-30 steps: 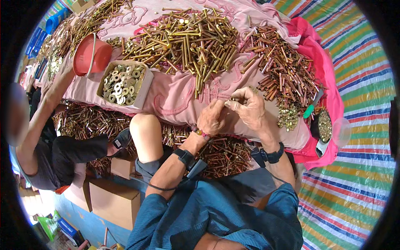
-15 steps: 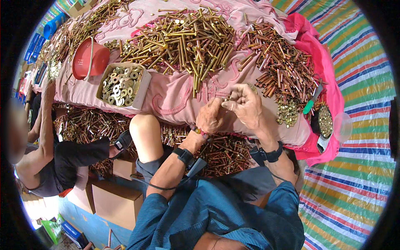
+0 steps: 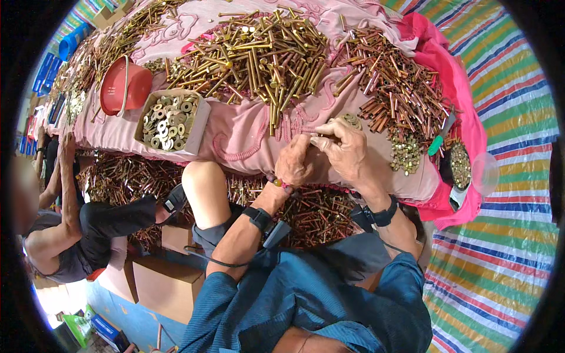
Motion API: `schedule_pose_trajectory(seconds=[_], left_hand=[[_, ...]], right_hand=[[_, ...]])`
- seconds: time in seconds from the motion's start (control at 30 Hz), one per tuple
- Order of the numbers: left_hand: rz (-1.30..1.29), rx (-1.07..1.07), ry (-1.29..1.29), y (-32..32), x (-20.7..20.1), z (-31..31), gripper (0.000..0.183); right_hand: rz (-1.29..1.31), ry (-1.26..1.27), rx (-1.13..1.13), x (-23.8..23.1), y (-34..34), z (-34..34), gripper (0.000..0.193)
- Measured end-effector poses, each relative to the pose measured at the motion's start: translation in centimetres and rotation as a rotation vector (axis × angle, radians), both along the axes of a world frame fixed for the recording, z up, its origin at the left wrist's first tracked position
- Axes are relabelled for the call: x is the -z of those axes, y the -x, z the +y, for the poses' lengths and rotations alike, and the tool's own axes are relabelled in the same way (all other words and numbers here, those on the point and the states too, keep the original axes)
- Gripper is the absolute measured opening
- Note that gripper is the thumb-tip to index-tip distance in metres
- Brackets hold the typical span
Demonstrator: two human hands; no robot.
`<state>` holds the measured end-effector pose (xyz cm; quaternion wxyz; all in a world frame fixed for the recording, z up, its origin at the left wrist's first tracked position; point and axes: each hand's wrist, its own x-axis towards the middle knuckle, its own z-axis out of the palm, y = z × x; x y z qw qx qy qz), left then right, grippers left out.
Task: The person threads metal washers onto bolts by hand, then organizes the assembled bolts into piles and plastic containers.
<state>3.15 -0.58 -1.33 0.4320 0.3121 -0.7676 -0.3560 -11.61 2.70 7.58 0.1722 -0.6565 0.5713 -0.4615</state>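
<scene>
My left hand and my right hand meet above the near edge of the pink cloth, their fingers closed in a pinch. Whatever sits between the fingertips is too small and covered to name. Beyond them, a heap of long brass-coloured bolts spreads over the cloth. Right of it lies a heap of copper-toned bolts. A few washers rest just behind my right hand. Small brassy nuts lie loose to its right.
An open box of washers and a red bucket stand left. At right are a green-handled tool and a container of small parts. More bolts lie below the cloth's edge. Another person sits at far left.
My right fingers have shifted slightly left and curled down; the small brassy piece seen at their tips is now hidden. My left hand stays nearly in place. The other person's hand has lowered.
</scene>
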Motion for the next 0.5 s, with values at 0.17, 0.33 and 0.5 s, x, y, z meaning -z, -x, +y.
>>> schedule_pose_trajectory(seconds=[0.17, 0.33, 0.5], left_hand=[[0.045, -0.004, 0.013, 0.4, 0.9, -0.2, 0.031], [0.026, 0.012, 0.046, -0.2, 0.0, -0.1, 0.031], [0.031, -0.015, 0.052, 0.3, 0.0, 0.1, 0.028]], right_hand=[[-0.094, -0.21, 0.076, -0.4, -0.1, 0.3, 0.03], [-0.009, -0.089, 0.028, -0.7, -0.3, 0.1, 0.032], [0.136, -0.045, 0.016, -0.1, 0.3, 0.0, 0.028]])
